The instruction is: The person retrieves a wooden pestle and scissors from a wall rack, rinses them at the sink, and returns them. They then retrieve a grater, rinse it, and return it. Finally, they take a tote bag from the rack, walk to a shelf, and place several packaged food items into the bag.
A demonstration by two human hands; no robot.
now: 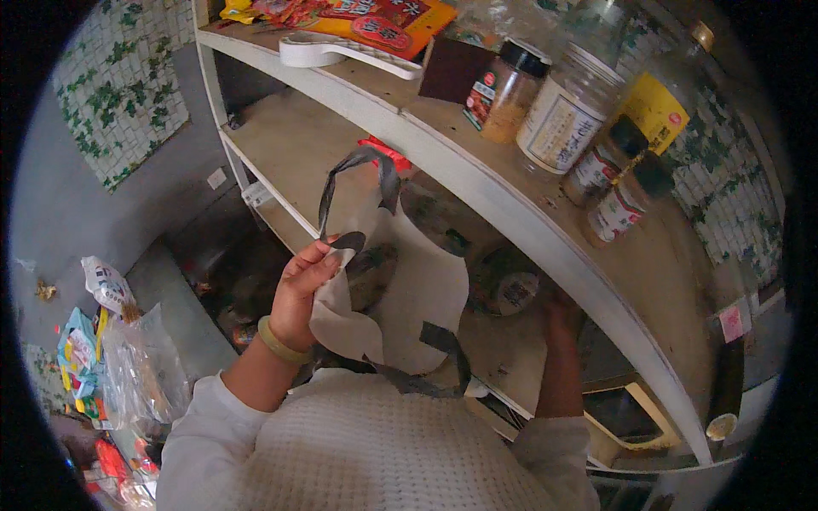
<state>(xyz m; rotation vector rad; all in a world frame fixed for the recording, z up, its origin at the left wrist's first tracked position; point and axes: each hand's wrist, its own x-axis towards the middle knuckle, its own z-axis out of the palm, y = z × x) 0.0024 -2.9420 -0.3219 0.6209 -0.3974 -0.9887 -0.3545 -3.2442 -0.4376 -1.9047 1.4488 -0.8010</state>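
Observation:
My left hand (303, 290) pinches the edge of a pale cloth piece with dark grey straps (422, 281), possibly an apron or a bag. One strap loops up above my fingers, and another hangs near my chest. A yellowish bangle (275, 340) circles my left wrist. Under the upper shelf, my right hand (560, 310) reaches into shadow beside a round, clear-looking container with a pale label (514, 292). Its fingers are too dark to make out, so whether it touches the container is unclear. Behind the cloth lies a red packet (390, 152) on the lower shelf.
The white-edged upper shelf (447, 144) crosses above my right forearm. It bears a spice jar with a black lid (511, 92), a larger labelled jar (565, 118), several other containers, orange packets (390, 29) and a white strap (345, 54). Plastic bags (144, 370) lie at left.

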